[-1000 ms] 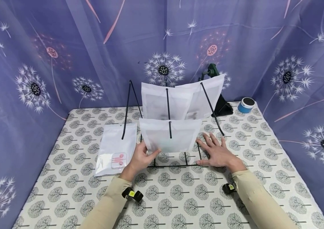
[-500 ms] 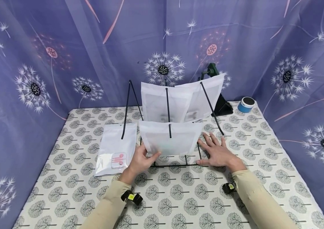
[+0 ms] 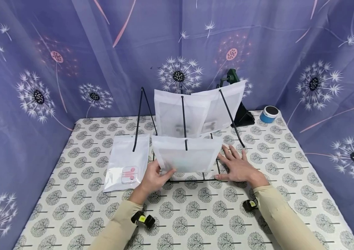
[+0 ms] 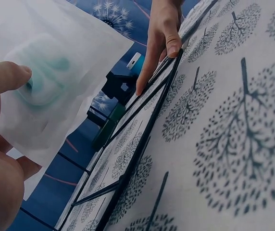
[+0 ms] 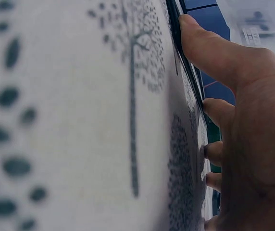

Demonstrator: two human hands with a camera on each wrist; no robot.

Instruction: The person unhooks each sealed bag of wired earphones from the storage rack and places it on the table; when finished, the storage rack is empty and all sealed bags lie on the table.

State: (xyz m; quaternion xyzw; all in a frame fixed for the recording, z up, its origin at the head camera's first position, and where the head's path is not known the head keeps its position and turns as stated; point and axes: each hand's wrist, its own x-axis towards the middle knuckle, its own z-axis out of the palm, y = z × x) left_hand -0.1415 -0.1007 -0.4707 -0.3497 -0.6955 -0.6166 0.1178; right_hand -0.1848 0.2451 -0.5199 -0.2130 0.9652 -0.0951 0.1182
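A white zip pouch [image 3: 192, 154] hangs by its top edge on the middle prong [image 3: 183, 118] of a black wire display rack [image 3: 139, 116]. My left hand [image 3: 152, 177] pinches its lower left corner, thumb on the front and fingers behind. Through its frosted side, teal earphones in a clear case [image 4: 43, 72] show in the left wrist view, under my thumb. My right hand [image 3: 237, 167] is spread with straight fingers on the right side of the rack's base frame [image 3: 217, 165]. In the right wrist view its thumb tip [image 5: 188, 21] lies against the black wire.
Two more white pouches [image 3: 177, 109] [image 3: 230, 100] hang behind, on the middle and right prongs. Left of the rack lies a pouch with pink earphones [image 3: 128, 163]. A dark green stand [image 3: 242, 116] and a blue round speaker-like object [image 3: 269, 114] are at the back right.
The front pouch has slid toward me along the middle prong, nearer its tip, with my left hand moving along. My right hand has stayed in place.
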